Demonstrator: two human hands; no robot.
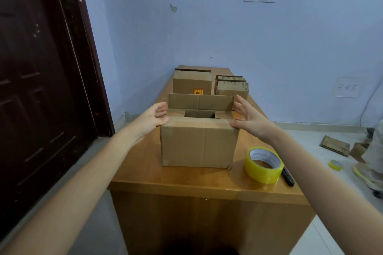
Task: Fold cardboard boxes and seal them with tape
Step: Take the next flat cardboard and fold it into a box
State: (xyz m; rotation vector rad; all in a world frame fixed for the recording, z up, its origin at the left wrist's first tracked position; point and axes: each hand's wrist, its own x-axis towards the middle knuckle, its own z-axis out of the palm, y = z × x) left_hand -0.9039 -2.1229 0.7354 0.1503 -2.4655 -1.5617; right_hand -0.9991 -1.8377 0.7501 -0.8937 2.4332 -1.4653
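Observation:
A brown cardboard box (199, 143) stands upright on the wooden table (186, 184). Its near top flap lies folded down, the far flap (200, 100) stands up, and a dark gap shows between the short side flaps. My left hand (154, 117) touches the box's top left corner, thumb on the near flap's edge, fingers loosely bent. My right hand (249, 119) is at the top right corner with straight spread fingers, thumb on the near flap. A roll of yellow tape (263, 164) lies on the table to the right of the box.
Two stacks of flattened cardboard boxes (192, 84) (232, 87) stand at the table's far end by the blue wall. A black utility knife (288, 176) lies beside the tape. A dark door (41, 89) is at left. On the floor at right: a second tape roll (335, 164), cardboard scraps, another person's shoe.

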